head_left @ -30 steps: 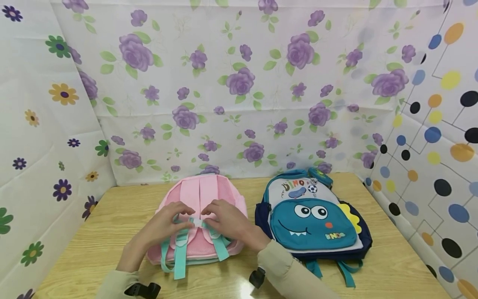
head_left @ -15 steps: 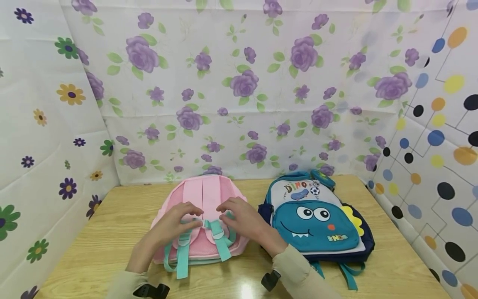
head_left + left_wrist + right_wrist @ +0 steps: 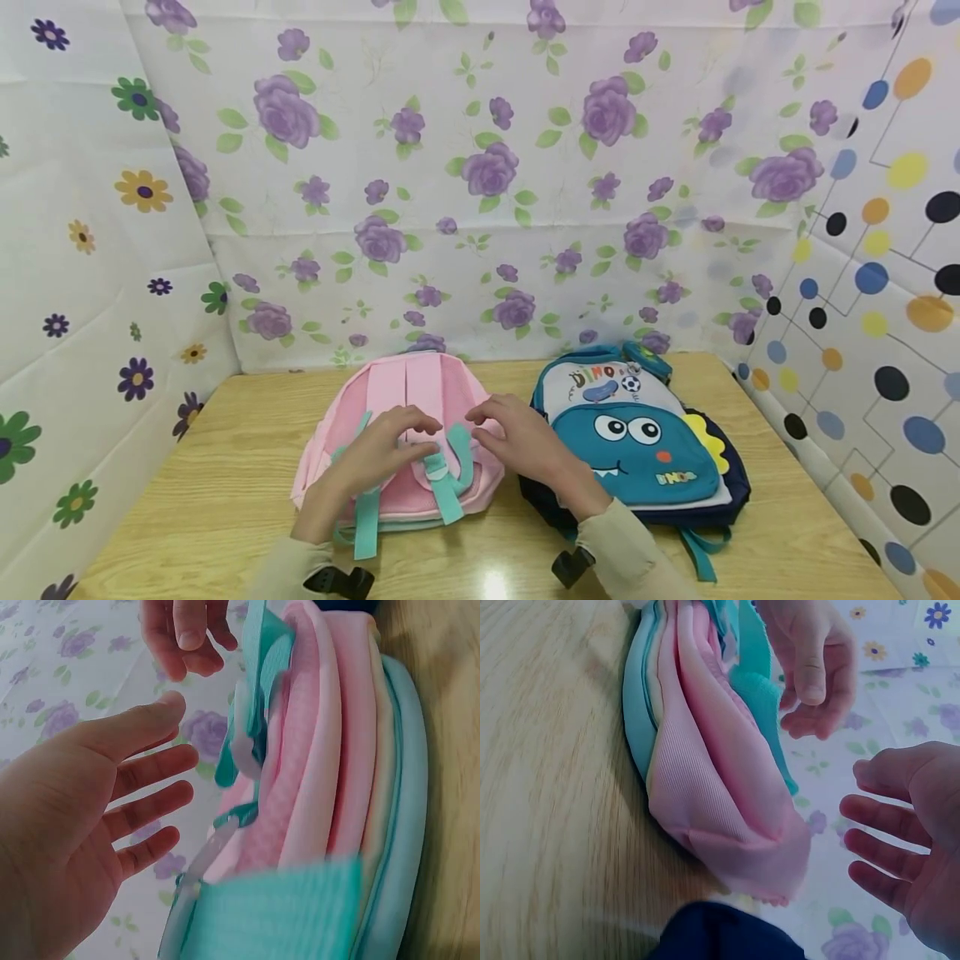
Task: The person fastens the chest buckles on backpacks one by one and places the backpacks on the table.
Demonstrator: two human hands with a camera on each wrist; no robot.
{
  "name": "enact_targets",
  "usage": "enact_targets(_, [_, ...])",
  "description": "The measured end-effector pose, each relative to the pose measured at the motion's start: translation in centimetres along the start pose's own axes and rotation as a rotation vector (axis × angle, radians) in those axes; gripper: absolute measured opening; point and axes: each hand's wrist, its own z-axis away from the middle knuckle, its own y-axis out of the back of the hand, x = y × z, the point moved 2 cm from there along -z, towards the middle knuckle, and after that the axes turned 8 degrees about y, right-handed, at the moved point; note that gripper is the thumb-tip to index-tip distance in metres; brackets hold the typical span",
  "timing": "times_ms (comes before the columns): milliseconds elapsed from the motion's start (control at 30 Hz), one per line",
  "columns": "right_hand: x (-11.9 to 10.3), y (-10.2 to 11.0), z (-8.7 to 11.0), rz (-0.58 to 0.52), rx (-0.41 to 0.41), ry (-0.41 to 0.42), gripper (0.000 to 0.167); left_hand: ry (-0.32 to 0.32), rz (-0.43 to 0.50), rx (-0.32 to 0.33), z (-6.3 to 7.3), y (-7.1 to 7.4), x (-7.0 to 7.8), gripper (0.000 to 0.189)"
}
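A pink backpack [image 3: 386, 383] lies on the table with its strap side up. Its mint-green straps [image 3: 447, 496] spread over the lower half, some hanging past the bottom edge. My left hand [image 3: 382, 454] hovers over the middle of the straps, fingers bent loosely and holding nothing. To its right, my right hand [image 3: 525, 442] hangs above the bag's right edge, likewise holding nothing. In the left wrist view a pale plastic buckle [image 3: 242, 735] sits on a mint strap, apart from the left fingers. The right wrist view shows the bag's pink side panel [image 3: 705, 780] below both hands.
A teal and navy dinosaur backpack [image 3: 637, 450] lies right of the pink one, partly behind the right forearm. Its straps [image 3: 699, 550] reach toward the front of the wooden table [image 3: 195, 483]. Flowered cloth [image 3: 487, 250] hangs behind the table, with patterned cloth at both sides.
Both hands have moved right, away from the white buckle they were at a second ago, with a wider gap between them. The left strap now stands up higher.
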Motion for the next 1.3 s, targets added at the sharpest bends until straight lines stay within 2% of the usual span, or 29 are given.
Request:
enact_targets(167, [0.9,0.5,0.8,0.003,0.028,0.011,0.02,-0.052,0.021,-0.008,-0.8,-0.8,1.1,0.03])
enact_targets(333, [1.7,1.2,1.6,0.029,0.053,0.008,0.02,-0.04,0.04,-0.027,-1.5,-1.9,1.9,0.032])
enact_targets(500, [2.3,1.7,2.2,0.026,0.074,-0.021,0.019,-0.038,0.011,-0.039,-2.4,-3.2,2.7,0.031])
enact_targets(767, [3.4,2.0,3.4,0.013,0.111,-0.025,0.02,-0.091,-0.007,-0.026,-3.3,-5.0,3.8,0.027])
enact_targets(867, [3.8,2.1,3.8,0.006,0.112,-0.024,0.019,-0.093,-0.019,-0.016,-3.6,-5.5,4.2,0.026])
enact_targets(1100, [4.4,2.8,4.5,-0.035,0.129,-0.077,0.021,-0.058,0.031,-0.019,-4.1,-6.5,5.3,0.024])
enact_targets(1300, [4.9,3.2,4.9,-0.065,0.105,-0.114,0.024,-0.021,0.039,-0.025,-4.3,-7.3,6.1,0.025])
